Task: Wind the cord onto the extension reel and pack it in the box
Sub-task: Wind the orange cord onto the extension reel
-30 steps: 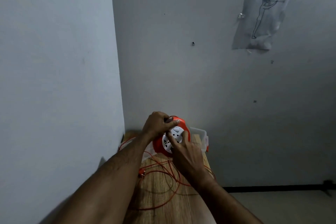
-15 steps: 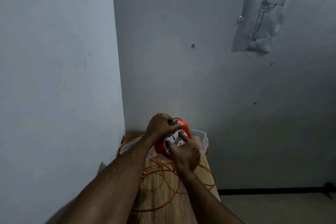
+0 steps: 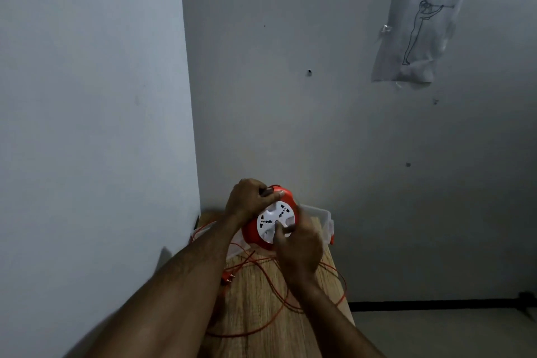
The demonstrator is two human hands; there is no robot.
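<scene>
An orange extension reel (image 3: pixel 252 237) with a white socket face (image 3: pixel 274 219) is held up above the wooden table (image 3: pixel 261 285). My left hand (image 3: pixel 250 200) grips the reel's top edge. Fingers of my right hand (image 3: pixel 299 247) press on the white face from below right. A thin orange cord (image 3: pixel 279 299) lies in loose loops on the table, and its plug (image 3: pixel 226 277) rests by my left forearm. Behind the reel stands a clear plastic box (image 3: pixel 322 218), partly hidden by my hands.
The narrow table sits in a room corner, with one wall close on the left and another just behind it. A paper sketch (image 3: pixel 418 26) is taped high on the back wall. Grey floor (image 3: pixel 436 334) lies to the right of the table.
My right hand has swung round the white face, from upper left to lower right, and the socket face has turned with it. My left hand keeps its grip on the reel.
</scene>
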